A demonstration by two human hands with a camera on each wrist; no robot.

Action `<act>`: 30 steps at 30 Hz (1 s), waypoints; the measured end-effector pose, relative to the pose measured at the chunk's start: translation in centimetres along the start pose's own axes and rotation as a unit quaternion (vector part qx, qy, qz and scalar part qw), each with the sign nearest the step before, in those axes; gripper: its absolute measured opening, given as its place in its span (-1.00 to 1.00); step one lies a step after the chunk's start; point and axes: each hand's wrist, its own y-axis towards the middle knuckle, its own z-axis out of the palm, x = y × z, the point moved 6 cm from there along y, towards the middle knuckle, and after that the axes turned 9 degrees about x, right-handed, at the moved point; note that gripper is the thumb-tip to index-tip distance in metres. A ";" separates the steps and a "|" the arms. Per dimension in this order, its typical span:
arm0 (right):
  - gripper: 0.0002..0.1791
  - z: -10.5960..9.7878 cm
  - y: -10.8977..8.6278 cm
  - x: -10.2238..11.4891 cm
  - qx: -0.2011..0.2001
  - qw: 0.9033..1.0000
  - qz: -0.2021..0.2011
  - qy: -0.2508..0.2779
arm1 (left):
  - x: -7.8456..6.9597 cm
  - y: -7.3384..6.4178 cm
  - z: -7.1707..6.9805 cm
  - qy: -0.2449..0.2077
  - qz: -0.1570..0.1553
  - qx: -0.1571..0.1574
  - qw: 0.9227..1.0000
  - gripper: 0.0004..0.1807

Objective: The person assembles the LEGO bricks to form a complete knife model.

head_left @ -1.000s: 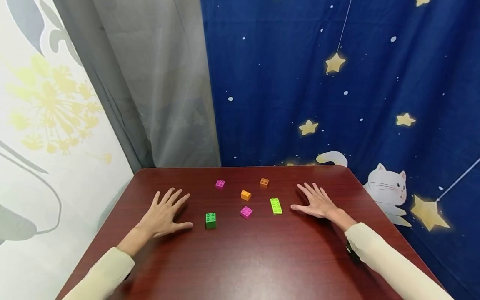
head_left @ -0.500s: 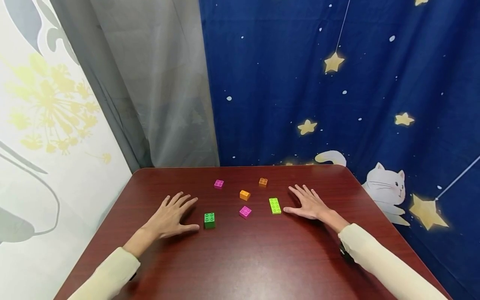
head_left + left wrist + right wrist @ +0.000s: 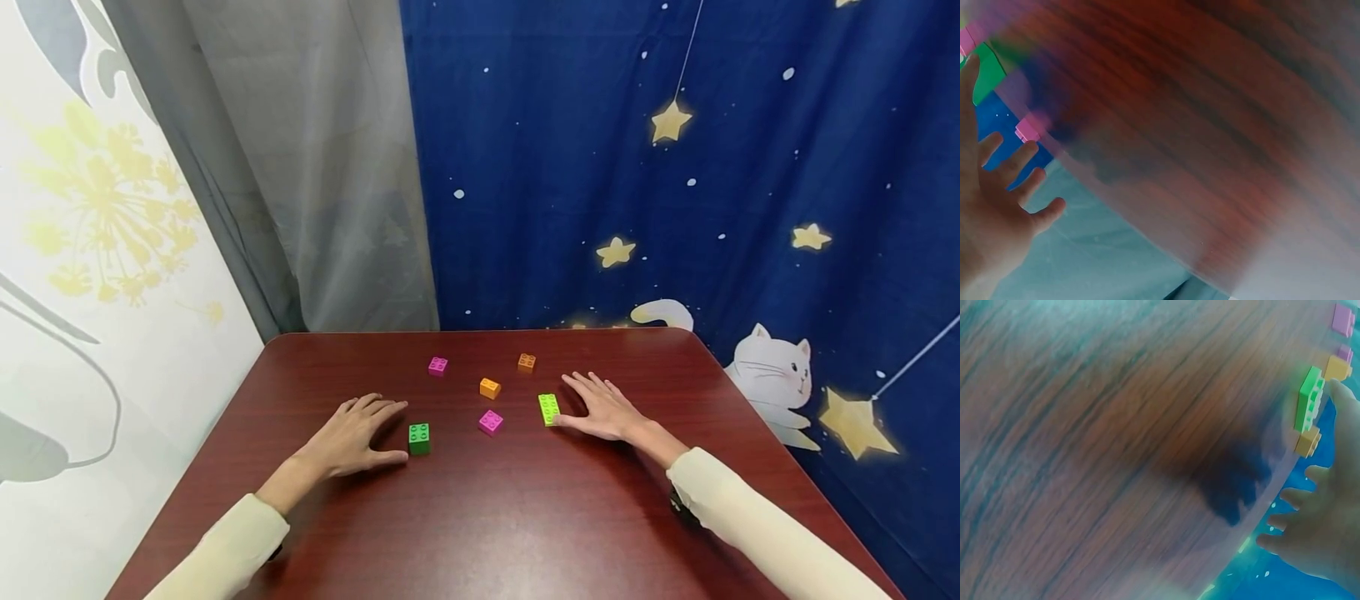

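Observation:
My left hand (image 3: pixel 347 439) is over the left of the table, fingers spread and holding nothing. Its thumb and fingertips come close to the left side of a dark green building brick (image 3: pixel 419 439). On the right, my right hand (image 3: pixel 602 411) also has its fingers extended. Its thumb tip overlaps the near end of a long lime green brick (image 3: pixel 549 409) in the head view. In the right wrist view that lime brick (image 3: pixel 1309 400) lies just beyond the thumb. The left wrist view shows the green brick (image 3: pixel 989 74) partly behind the left thumb.
Between the hands lie a magenta brick (image 3: pixel 491 422) and a yellow-orange brick (image 3: pixel 490 388). Farther back are another magenta brick (image 3: pixel 438 366) and a darker orange brick (image 3: pixel 527 362). The dark red table (image 3: pixel 480 517) ends at curtains (image 3: pixel 525 208).
Both hands have moved inward: the left hand rightward toward the green brick, the right hand leftward until its thumb overlaps the lime brick. The bricks stay where they were.

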 end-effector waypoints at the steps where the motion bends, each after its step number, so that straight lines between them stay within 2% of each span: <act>1: 0.08 0.1 0.1 0.1 0.000 1.000 -0.001 0.000 | -0.1 0.0 0.0 -0.006 0.000 0.003 1.000 -0.07; 9: 0.10 0.8 0.3 1.1 -0.002 1.000 -0.013 -0.005 | -0.9 0.4 0.3 -0.053 -0.011 0.025 0.998 -0.15; 19: 0.06 1.3 0.5 1.7 -0.019 1.000 -0.021 -0.008 | -1.2 1.0 0.8 -0.100 -0.005 0.011 0.995 -0.23; 25: 0.03 1.6 0.9 1.5 -0.034 0.999 -0.018 -0.009 | -1.5 1.2 0.9 -0.126 -0.001 0.014 0.992 -0.27; 30: -0.04 1.5 1.1 1.4 -0.042 0.999 -0.019 -0.009 | -1.6 1.3 0.9 -0.155 -0.014 0.017 0.988 -0.31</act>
